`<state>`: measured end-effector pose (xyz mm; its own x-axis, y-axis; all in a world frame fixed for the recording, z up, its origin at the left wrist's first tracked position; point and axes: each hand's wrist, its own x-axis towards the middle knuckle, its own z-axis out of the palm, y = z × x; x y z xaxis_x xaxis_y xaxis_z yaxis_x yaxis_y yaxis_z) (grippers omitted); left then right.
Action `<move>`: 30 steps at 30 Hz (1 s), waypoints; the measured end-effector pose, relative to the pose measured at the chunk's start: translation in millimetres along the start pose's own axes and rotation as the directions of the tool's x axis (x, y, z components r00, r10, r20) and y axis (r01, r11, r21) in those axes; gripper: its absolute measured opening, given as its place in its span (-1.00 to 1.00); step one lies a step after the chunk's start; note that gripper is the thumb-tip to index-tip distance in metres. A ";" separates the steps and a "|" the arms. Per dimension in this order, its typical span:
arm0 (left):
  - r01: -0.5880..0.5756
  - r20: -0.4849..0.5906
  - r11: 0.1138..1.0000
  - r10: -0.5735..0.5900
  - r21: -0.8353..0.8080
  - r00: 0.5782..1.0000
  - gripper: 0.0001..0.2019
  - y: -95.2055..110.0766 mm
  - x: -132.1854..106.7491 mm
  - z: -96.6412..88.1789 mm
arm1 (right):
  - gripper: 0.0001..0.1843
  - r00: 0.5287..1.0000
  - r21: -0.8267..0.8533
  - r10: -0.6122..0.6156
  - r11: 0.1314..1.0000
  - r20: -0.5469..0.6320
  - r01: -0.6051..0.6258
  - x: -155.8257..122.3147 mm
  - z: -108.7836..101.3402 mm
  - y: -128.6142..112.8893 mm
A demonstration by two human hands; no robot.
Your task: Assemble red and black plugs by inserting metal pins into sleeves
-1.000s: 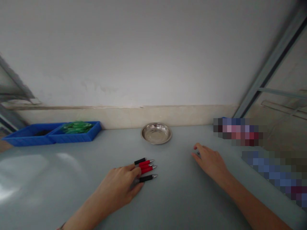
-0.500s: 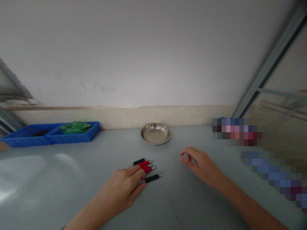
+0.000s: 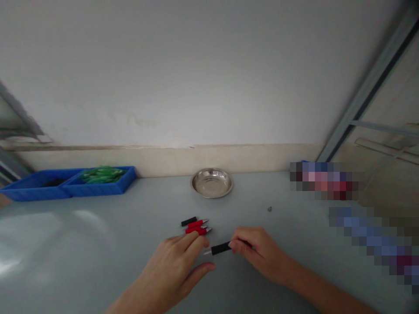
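My right hand is closed round one end of a black-gripped pen, which lies across the grey table with its silver tip pointing left. My left hand rests flat on the table with its fingers stretched out, the fingertips just left of that pen's tip. Just beyond the left fingers lie two red-gripped pens with silver tips and a short black piece. A tiny grey part sits alone on the table to the right.
A shallow steel dish stands at the back by the wall ledge. Two blue bins sit at the back left, one holding green parts. A metal frame post rises at the right.
My right hand moved left and toward me from the small grey part and took hold of the black pen. The pen now points the other way, tip to the left. My left hand drew back slightly.
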<state>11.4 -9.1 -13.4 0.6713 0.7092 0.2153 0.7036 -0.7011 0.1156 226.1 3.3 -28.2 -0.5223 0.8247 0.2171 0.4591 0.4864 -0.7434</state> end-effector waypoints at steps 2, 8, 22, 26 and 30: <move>-0.008 -0.015 1.000 0.008 0.023 1.000 -0.80 -0.2 0.2 0.3 | -0.61 1.000 0.036 -0.007 0.999 -0.018 0.008 -0.1 0.2 1.0; -0.045 -0.048 0.999 0.046 0.023 0.998 -0.73 3.9 2.4 -1.6 | -0.52 0.996 -0.014 -0.075 0.997 -0.046 0.074 -1.3 5.3 8.2; -0.009 0.011 1.000 0.009 -0.009 1.000 -0.69 2.8 3.0 -4.7 | -0.60 0.996 -0.067 -0.075 0.995 -0.042 0.073 -2.0 -0.1 8.9; -0.004 0.016 1.000 0.004 -0.017 1.000 -0.69 2.9 2.6 -3.9 | -0.67 0.996 -0.024 -0.081 0.997 -0.043 0.080 -1.5 0.0 5.6; 0.007 0.025 0.999 -0.006 -0.034 1.000 -0.70 2.6 2.3 -3.2 | -0.77 0.997 0.005 -0.067 0.998 -0.039 0.067 -0.7 0.8 5.0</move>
<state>14.0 -9.5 -9.5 0.6725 0.7151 0.1905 0.7000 -0.6983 0.1499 228.2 4.9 -32.6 -0.5236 0.8008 0.2909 0.4194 0.5395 -0.7301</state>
